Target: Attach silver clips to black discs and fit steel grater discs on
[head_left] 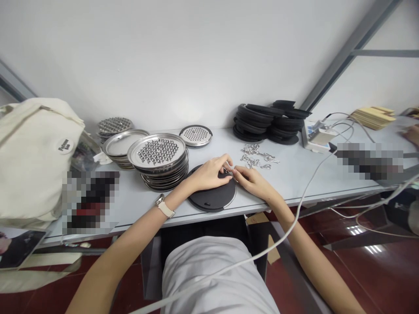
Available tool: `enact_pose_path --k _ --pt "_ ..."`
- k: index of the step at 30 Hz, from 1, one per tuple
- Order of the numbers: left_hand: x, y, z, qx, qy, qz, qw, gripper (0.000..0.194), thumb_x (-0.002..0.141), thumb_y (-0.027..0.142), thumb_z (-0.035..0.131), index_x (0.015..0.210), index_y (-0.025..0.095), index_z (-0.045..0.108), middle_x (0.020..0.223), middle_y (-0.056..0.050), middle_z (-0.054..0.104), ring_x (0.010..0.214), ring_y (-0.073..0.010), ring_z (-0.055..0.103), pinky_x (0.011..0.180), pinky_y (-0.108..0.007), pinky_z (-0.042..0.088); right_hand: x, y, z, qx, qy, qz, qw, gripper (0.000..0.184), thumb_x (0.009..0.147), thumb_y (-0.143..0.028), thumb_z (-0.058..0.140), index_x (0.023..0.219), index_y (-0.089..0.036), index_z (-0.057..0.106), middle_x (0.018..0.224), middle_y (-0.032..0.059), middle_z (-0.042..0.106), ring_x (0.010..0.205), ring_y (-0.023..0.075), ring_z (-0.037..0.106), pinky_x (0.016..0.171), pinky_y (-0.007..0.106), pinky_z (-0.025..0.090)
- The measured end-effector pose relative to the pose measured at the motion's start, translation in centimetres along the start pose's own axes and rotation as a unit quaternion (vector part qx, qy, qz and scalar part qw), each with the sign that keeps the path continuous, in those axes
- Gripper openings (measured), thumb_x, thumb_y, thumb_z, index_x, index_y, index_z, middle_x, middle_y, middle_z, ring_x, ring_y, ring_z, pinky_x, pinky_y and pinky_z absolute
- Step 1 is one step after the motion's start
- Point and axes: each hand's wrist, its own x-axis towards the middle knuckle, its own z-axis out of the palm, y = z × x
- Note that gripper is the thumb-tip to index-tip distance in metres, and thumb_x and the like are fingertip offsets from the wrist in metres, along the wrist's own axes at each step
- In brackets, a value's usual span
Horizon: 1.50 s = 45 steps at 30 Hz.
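Observation:
A round black disc (212, 198) lies flat at the near edge of the white table (294, 174). My left hand (211, 172) rests on its top part, fingers curled and pinched. My right hand (252, 179) meets it at the disc's upper right rim, fingers also pinched. Between the fingertips sits a small metal piece (230, 173), too small to make out. A loose pile of small metal clips (257, 156) lies just beyond my hands. A watch with a pale strap (163, 206) is on my left wrist.
Stacks of perforated metal plates (159, 159) stand to the left, with a single round one (195, 135) behind. Black rings are piled (270, 122) at the back right. A cream bag (32, 157) fills the left. A white cable (310, 183) crosses toward a white box (319, 136). Another person's hand (412, 133) shows at far right.

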Motion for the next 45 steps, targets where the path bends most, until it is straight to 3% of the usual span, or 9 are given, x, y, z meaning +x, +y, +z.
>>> enact_pose_path --k 16,26,45 --pt "0.02 0.05 -0.03 -0.033 -0.001 0.003 0.999 0.029 0.078 0.016 0.06 0.104 0.02 0.046 0.095 -0.003 0.066 0.084 -0.0145 0.061 0.077 -0.027 0.049 0.02 0.28 0.01 -0.015 -0.002 -0.009 1.0 0.031 0.096 -0.035 0.038 0.07 -0.019 0.043 0.06 -0.0037 0.04 0.057 0.0121 0.039 0.056 0.025 0.031" --pt "-0.09 0.27 -0.15 0.01 0.005 0.003 1.0 0.032 0.078 0.02 0.061 0.105 0.021 0.045 0.099 -0.004 0.061 0.093 -0.0182 0.058 0.085 -0.033 0.048 -0.05 0.05 -0.05 -0.018 -0.003 -0.024 1.0 0.028 0.095 -0.034 0.038 0.071 -0.02 0.041 0.06 -0.0036 0.04 0.057 0.0123 0.039 0.057 0.025 0.033" --pt "-0.05 -0.22 0.01 -0.008 -0.003 0.002 1.0 0.033 0.078 0.02 0.061 0.107 0.021 0.046 0.09 -0.002 0.061 0.084 -0.0153 0.059 0.076 -0.028 0.049 -0.04 0.15 0.0 -0.015 -0.008 -0.025 1.0 0.029 0.096 -0.033 0.037 0.07 -0.02 0.04 0.061 -0.0034 0.039 0.058 0.0124 0.039 0.058 0.026 0.032"
